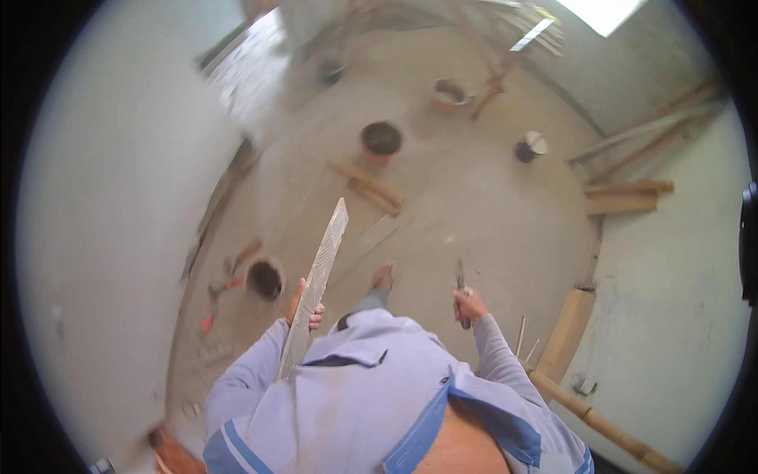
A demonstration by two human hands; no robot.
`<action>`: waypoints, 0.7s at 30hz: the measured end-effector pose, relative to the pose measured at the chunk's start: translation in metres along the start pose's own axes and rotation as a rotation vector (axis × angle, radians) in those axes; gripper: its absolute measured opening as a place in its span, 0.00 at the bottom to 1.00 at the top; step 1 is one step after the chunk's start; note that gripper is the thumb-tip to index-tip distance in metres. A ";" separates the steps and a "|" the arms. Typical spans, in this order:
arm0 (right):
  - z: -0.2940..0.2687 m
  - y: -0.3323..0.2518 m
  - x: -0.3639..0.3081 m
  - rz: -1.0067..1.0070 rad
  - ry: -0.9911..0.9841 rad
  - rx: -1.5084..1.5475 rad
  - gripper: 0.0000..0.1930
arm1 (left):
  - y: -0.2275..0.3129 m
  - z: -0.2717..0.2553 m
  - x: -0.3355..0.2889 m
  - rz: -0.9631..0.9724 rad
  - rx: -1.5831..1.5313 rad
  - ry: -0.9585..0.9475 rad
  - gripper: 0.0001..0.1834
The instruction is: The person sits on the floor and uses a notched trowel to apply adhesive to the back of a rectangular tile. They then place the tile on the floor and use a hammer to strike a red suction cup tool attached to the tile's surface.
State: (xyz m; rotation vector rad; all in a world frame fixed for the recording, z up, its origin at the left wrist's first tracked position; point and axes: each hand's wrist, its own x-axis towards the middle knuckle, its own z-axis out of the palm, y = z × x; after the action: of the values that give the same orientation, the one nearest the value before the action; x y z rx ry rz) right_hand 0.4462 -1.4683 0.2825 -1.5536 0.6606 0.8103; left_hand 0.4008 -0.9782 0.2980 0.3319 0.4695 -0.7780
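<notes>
Gripping by opposite edges, with the left hand (296,303), a long ridged strip (323,259) extending ahead of and behind those fingers, probably stiff but brittle, best held near mid-length, while clasping a slim tool (460,273) within the curled right hand (471,305).

We have a wide passage between our left hand (294,306) and right hand (471,306), with a foot (384,278) low inside it. To the left, a bucket (280,272) blocks the floor — beyond it rises the wall (118,213). Past the tip of our ridged strip (325,257), wood pieces (373,192) obstruct the floor. Rightward, we meet a brown board (567,336) and bamboo pole (598,421).
</notes>
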 end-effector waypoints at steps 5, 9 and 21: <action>-0.076 0.081 -0.022 0.280 0.342 0.110 0.15 | 0.079 0.124 0.072 -0.084 0.128 -0.041 0.35; -0.127 0.093 0.004 0.333 0.475 0.363 0.12 | 0.129 0.228 0.160 -0.161 0.163 -0.112 0.35; -0.402 -0.265 0.149 -0.508 0.559 0.003 0.19 | 0.149 0.489 0.494 -0.204 0.234 -0.582 0.36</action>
State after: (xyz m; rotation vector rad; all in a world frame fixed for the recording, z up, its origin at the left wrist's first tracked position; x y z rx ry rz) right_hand 0.7966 -1.8251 0.3424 -1.8514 0.6141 -0.0145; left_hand 0.9523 -1.3906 0.4728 0.2598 -0.1405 -1.0845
